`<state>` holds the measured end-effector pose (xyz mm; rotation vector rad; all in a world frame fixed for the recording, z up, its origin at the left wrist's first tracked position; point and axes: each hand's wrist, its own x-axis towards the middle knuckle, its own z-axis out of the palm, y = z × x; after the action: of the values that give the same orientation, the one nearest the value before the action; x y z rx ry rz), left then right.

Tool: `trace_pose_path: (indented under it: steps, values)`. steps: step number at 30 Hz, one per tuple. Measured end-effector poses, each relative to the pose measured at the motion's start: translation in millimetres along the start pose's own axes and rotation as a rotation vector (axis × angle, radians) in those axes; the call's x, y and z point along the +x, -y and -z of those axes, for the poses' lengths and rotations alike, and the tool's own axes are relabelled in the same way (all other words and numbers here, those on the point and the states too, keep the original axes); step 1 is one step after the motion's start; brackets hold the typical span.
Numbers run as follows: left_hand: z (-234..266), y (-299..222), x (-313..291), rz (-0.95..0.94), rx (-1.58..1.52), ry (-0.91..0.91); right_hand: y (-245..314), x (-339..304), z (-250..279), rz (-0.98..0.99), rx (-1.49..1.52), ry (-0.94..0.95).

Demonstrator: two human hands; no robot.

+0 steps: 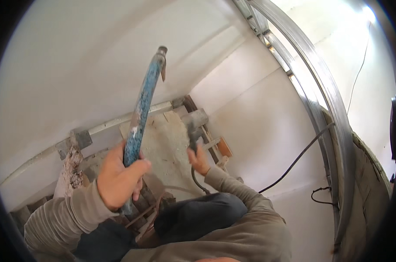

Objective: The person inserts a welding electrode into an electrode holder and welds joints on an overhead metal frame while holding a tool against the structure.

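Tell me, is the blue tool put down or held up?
Held up: the left hand grips the blue tool, with its metal end sticking out.

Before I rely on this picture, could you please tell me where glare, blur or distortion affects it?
Head view: glare around the bright light, upper right; metal frame bowed by fisheye distortion; dark object at the right hand blurred.

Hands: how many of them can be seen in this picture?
2: the left hand around the blue-handled tool, and the right hand, farther right, around a blurred dark handle.
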<state>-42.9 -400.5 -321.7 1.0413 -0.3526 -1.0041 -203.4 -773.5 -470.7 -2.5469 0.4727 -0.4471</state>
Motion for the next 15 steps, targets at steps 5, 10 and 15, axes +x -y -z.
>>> trace_pose_path:
  steps: [5,10,15]
  values:
    - [9,5,-2,-0.086,-0.012,-0.012,93,4,67,-0.032,0.475,-0.291]
    - [4,11,12,0.069,-0.003,-0.015,153,12,99,0.209,0.518,-0.367]
    - [12,37,39,0.304,0.137,0.166,191,27,106,0.367,0.285,-0.407]
